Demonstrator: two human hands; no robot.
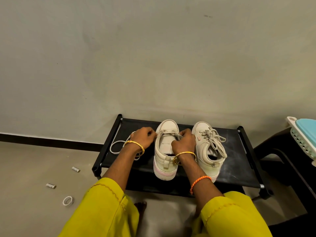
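**Two hands lacing a white sneaker on a low black shoe rack**

Head view, looking down: a black shoe rack (239,161) stands against a pale wall. An off-white sneaker (165,147) sits at the middle of its top shelf, toe toward the wall and heel at the near edge. The left hand (145,136) is curled at the sneaker's left eyelet row, pinching the lace (118,147). The loose length of lace loops away over the rack's left edge. The right hand (185,142) is curled at the right eyelet row, pinching a strand of the same lace. Both wrists wear gold bangles, and the sleeves are yellow.

A second sneaker (207,144), fully laced, stands just beside the first, toward the right edge. On the floor to the left lie a ring of tape (68,201) and two small cylinders (76,169).
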